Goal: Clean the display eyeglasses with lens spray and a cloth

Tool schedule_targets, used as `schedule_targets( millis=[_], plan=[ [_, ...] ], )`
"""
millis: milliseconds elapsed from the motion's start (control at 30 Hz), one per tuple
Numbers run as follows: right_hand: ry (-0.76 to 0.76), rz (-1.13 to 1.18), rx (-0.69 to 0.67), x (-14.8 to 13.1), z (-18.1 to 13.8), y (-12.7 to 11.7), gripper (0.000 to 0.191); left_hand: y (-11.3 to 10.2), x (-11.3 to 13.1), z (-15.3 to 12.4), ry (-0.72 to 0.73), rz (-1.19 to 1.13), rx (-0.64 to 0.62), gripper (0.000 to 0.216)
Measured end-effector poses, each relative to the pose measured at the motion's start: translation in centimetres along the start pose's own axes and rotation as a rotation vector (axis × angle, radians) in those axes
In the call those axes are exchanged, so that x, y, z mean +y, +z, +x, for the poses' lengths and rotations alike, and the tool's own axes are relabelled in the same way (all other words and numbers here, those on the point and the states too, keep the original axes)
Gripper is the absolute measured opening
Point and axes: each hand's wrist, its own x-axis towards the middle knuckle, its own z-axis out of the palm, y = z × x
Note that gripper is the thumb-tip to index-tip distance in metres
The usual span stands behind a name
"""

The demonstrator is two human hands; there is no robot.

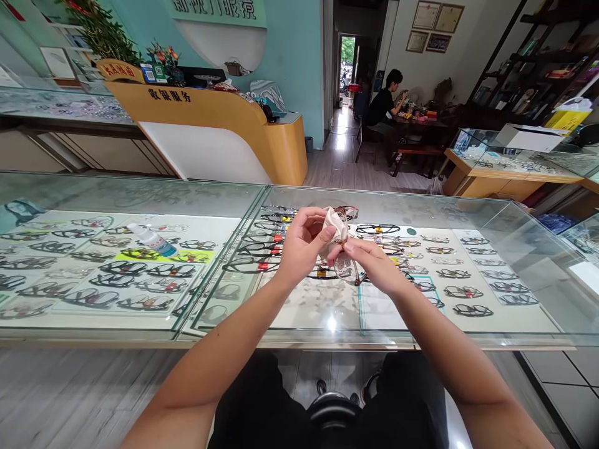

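Above the glass display case, my left hand pinches a pale cleaning cloth, which is folded over the upper part of a pair of glasses. My right hand grips the same glasses near the middle of the frame, its fingers closed. One round lens hangs below the fingers; the other is partly hidden by the cloth. A clear spray bottle with a blue lower part is on the glass top to the left of my hands.
Rows of spectacle frames lie inside the glass case under my hands. A wooden reception counter stands beyond. A person in black sits at a table at the back right. A white box rests on another case.
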Motion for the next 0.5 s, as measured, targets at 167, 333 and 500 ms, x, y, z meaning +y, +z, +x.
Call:
schedule_targets(
  millis=[167,333,500],
  plan=[
    [0.013,0.002,0.004,0.3,0.1,-0.1,0.051,-0.3,-0.3,0.2,-0.133,-0.055,-0.043,0.060],
    [0.026,0.029,-0.046,0.0,-0.1,-0.5,0.050,-1.7,-0.6,0.9,-0.288,-0.067,-0.248,0.052],
    [0.063,0.053,-0.123,-0.5,-0.4,-1.0,0.047,-1.8,0.3,0.9,-0.357,-0.157,-0.485,0.052]
  ],
)
